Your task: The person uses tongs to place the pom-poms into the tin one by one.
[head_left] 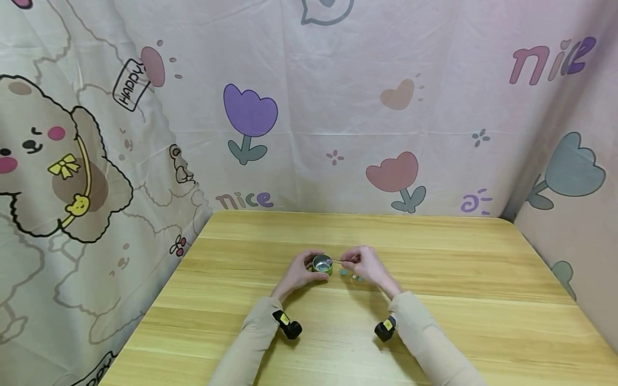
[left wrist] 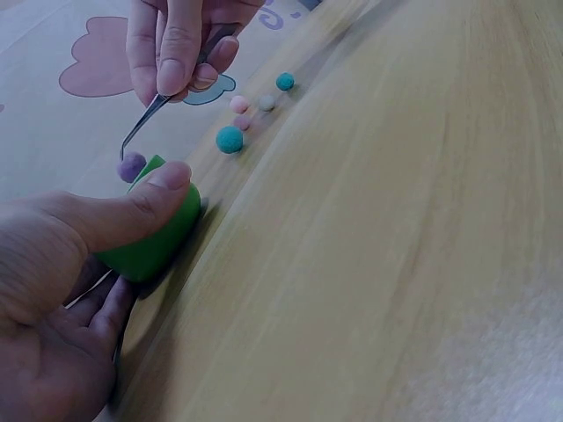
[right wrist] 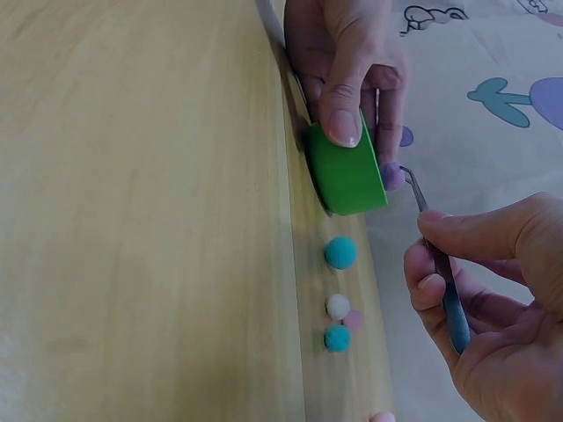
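On the wooden tabletop [head_left: 483, 262], nearer its far edge, I see the left hand [head_left: 300, 272] and right hand [head_left: 368, 265] facing each other. The left grips a green cup [right wrist: 345, 178], likely to steady it; the right pinches bent-tip tweezers [right wrist: 451, 301], angled so they hold a purple pom-pom [left wrist: 132, 167] at the rim. Five loose pom-poms [right wrist: 338, 307] lie toward the right edge, within easy reach.
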Available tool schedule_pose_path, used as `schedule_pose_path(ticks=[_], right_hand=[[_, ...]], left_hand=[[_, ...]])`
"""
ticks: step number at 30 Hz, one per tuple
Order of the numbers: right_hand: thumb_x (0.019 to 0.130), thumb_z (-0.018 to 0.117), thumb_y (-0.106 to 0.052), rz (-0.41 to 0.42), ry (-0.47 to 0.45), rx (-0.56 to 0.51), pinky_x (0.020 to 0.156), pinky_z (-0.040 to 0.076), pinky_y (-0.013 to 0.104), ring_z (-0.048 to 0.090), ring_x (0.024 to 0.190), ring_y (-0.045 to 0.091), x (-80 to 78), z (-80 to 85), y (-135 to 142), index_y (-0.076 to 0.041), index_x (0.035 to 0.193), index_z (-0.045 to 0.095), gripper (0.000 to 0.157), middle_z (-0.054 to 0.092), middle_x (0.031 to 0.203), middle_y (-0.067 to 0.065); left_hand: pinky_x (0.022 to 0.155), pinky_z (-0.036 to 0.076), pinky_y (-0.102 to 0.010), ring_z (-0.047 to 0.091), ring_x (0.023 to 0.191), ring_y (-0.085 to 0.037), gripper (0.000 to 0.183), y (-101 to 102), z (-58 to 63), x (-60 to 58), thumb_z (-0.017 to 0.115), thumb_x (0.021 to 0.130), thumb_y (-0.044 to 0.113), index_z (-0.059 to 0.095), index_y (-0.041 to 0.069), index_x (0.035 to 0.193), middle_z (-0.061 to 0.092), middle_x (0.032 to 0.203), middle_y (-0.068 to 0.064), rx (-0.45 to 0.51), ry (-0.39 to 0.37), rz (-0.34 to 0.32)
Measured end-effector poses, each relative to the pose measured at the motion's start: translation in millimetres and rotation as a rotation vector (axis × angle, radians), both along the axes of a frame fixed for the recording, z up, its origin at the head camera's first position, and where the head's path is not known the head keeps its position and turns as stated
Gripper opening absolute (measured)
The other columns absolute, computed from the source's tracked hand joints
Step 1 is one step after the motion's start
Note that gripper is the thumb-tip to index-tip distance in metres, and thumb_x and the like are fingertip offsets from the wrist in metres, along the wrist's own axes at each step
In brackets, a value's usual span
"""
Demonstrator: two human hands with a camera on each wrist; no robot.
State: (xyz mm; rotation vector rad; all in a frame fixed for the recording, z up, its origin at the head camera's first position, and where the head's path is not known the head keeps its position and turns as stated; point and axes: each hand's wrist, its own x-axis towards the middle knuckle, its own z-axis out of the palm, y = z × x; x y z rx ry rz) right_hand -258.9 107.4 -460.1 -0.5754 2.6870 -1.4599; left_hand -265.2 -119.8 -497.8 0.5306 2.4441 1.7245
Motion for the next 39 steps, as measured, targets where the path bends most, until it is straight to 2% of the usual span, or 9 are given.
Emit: schedule_pose_path(ticks=[7, 15, 23, 32, 39], right_hand=[[0.087, 0.072, -0.002, -0.017, -0.024, 0.005, 0.061, 0.055, 0.017, 0.067, 0.073, 0.013, 1.2, 1.5, -1.2, 0.001, 0.098, 0.076, 0.011, 0.077, 0.094, 0.017], [0.087, 0.072, 0.000, -0.020, 0.021, -0.010, 0.065, 0.057, 0.018, 0.069, 0.077, 0.017, 2.5, -0.1, 8.9, 0.004, 0.098, 0.075, 0.012, 0.076, 0.095, 0.020], [0.086, 0.071, 0.000, -0.098, 0.043, 0.002, 0.065, 0.054, 0.017, 0.065, 0.076, 0.015, 3.7, -6.0, 36.6, 0.004, 0.100, 0.074, 0.014, 0.075, 0.093, 0.019], [0.085, 0.072, 0.003, -0.167, 0.068, 0.014, 0.063, 0.053, 0.016, 0.065, 0.075, 0.014, 1.2, -12.4, 63.2, 0.005, 0.103, 0.074, 0.018, 0.075, 0.104, 0.024], [0.086, 0.072, 0.002, -0.222, 0.095, 0.048, 0.061, 0.051, 0.016, 0.062, 0.071, 0.010, -2.4, -19.8, 77.5, 0.004, 0.098, 0.076, 0.012, 0.076, 0.094, 0.021]], left_hand=[[0.115, 0.043, -0.057, 0.057, 0.126, -0.047, 0.062, 0.4, 1.1, 2.1, 0.082, 0.079, -0.004, 0.054, -0.010, 0.134, 0.059, 0.134, -0.032, 0.031, 0.010, -0.010], [0.115, 0.044, -0.053, 0.059, 0.126, -0.042, 0.061, 0.7, -1.4, -0.6, 0.082, 0.080, -0.001, 0.055, -0.006, 0.134, 0.061, 0.134, -0.027, 0.011, -0.003, -0.007], [0.116, 0.042, -0.057, 0.056, 0.128, -0.046, 0.063, 1.8, -4.5, -2.7, 0.082, 0.078, -0.003, 0.054, -0.009, 0.135, 0.059, 0.135, -0.031, 0.010, 0.010, 0.003], [0.116, 0.044, -0.051, 0.059, 0.128, -0.040, 0.062, -0.4, -4.7, -3.4, 0.085, 0.078, 0.003, 0.057, -0.004, 0.134, 0.062, 0.134, -0.025, -0.012, 0.011, 0.006], [0.117, 0.044, -0.052, 0.058, 0.128, -0.041, 0.063, -0.9, -4.8, -2.7, 0.085, 0.078, 0.004, 0.057, -0.004, 0.133, 0.062, 0.134, -0.026, -0.015, 0.008, 0.005]])
